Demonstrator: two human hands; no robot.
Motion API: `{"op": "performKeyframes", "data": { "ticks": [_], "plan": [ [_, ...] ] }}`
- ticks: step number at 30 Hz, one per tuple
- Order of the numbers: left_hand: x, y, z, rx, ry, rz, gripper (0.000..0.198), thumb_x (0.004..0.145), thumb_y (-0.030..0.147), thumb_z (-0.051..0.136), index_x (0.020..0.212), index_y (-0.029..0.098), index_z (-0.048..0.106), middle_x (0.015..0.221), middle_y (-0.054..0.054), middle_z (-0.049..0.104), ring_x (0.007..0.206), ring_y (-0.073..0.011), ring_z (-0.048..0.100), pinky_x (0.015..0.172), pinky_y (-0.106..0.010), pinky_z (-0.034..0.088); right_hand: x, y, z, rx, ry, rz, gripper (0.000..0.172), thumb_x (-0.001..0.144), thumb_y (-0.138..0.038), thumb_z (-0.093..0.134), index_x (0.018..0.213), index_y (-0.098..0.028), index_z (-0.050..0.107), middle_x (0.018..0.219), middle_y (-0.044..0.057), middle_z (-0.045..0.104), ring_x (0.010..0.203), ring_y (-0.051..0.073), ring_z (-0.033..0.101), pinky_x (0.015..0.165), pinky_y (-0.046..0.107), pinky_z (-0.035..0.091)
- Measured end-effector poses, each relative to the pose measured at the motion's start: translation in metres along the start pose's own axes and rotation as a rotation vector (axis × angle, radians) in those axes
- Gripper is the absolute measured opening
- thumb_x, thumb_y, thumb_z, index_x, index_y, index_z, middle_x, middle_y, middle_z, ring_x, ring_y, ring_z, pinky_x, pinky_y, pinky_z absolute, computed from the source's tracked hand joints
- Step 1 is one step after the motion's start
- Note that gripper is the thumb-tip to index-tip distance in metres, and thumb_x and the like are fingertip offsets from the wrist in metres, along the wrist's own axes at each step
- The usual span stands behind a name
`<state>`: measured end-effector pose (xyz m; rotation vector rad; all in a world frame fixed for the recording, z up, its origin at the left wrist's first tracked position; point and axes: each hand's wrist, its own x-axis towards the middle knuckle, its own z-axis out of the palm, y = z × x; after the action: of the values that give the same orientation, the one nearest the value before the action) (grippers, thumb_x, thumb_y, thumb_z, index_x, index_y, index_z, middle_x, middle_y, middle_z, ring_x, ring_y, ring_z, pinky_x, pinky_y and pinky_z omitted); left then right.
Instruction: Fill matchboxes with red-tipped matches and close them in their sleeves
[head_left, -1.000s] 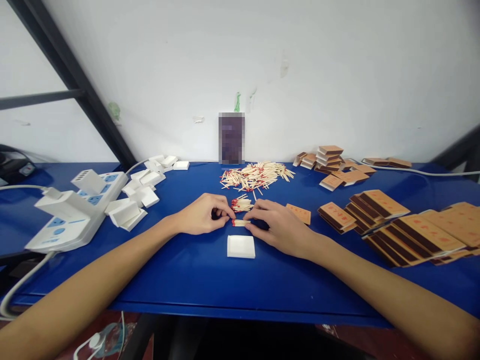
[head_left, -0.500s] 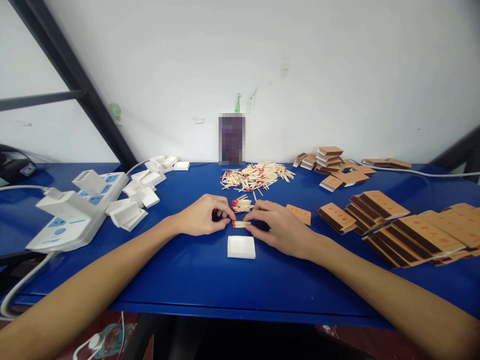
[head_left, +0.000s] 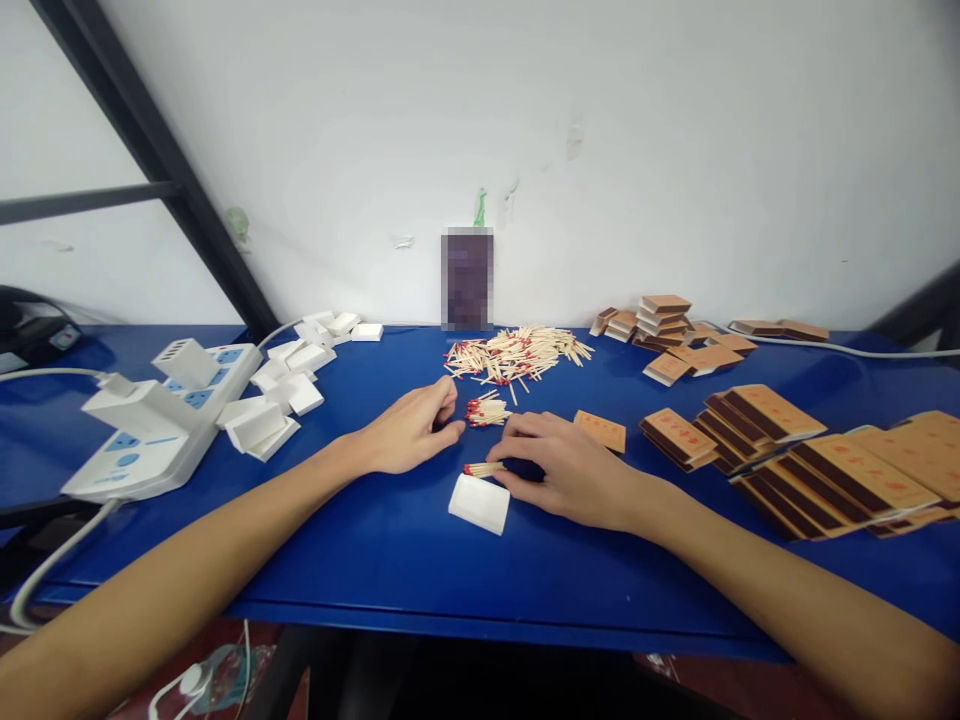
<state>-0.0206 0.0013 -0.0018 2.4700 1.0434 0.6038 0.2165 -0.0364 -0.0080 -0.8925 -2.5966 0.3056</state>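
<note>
My right hand (head_left: 566, 465) pinches a small bundle of matches (head_left: 484, 468) by its wooden ends, red heads pointing left, just above the blue table (head_left: 390, 560). A white inner matchbox tray (head_left: 479, 503) lies tilted right below that bundle, touching my right fingers. My left hand (head_left: 412, 430) rests on the table with fingers curled loosely, its tips beside a little heap of matches (head_left: 487, 410); nothing shows in it. A large pile of loose matches (head_left: 514, 352) lies further back.
Several white trays (head_left: 281, 390) and white power strips (head_left: 161, 415) sit at the left. Orange matchbox sleeves (head_left: 787, 440) are stacked at the right, one sleeve (head_left: 600, 430) lying alone near my right hand. A blurred dark object (head_left: 466, 278) stands against the wall.
My left hand has let go of the bundle and moved back toward the little heap. My right hand has brought the bundle down toward the white tray, which now lies tilted.
</note>
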Motion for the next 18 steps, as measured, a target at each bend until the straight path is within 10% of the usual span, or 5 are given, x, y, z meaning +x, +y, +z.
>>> {"op": "performKeyframes", "data": {
  "ticks": [9,18],
  "plan": [
    [-0.005,0.013,0.001,0.145,-0.091,0.301,0.022,0.078,0.025,0.056,0.069,0.02,0.036,0.067,0.002,0.045,0.062,-0.0131,0.038,0.065,-0.03,0.034,0.009,0.019,0.007,-0.105,0.166,0.13,0.022,0.095,-0.022,0.049,0.107,-0.017,0.068,0.089,0.007,0.061,0.081,0.019,0.057,0.072,0.033,0.045],
    [-0.002,0.01,0.004,0.146,0.032,0.242,0.012,0.085,0.019,0.05,0.073,0.018,0.048,0.067,0.002,0.05,0.063,-0.0125,0.044,0.066,-0.028,0.037,0.018,0.026,0.014,-0.25,0.155,0.091,0.02,0.097,-0.02,0.047,0.097,-0.016,0.067,0.087,0.006,0.058,0.082,0.019,0.055,0.072,0.031,0.042]
  ]
}}
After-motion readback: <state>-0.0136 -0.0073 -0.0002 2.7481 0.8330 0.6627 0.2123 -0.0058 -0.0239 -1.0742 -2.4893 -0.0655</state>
